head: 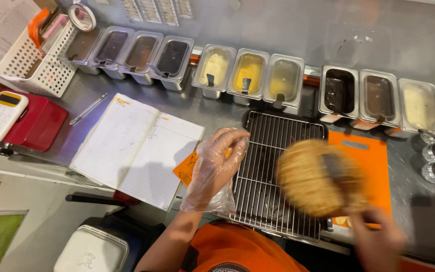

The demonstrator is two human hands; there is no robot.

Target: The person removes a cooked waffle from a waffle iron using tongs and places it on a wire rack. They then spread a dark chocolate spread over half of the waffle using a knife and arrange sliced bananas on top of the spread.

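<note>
Head view, steeply down, close

Left hand (216, 166): loose clear plastic glove, crinkled at wrist. Right hand (376, 239): bare, blurred. Garment: orange, dark round emblem.

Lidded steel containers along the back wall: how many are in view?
10. Four at the left with dark contents, three in the middle with yellowish contents, three at the right, two dark and one pale. More may lie out of view.

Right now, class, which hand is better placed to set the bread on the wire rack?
Probably the right hand: it seems to grip the blurred bread above the rack. The gloved left hand only hovers, empty.
</note>
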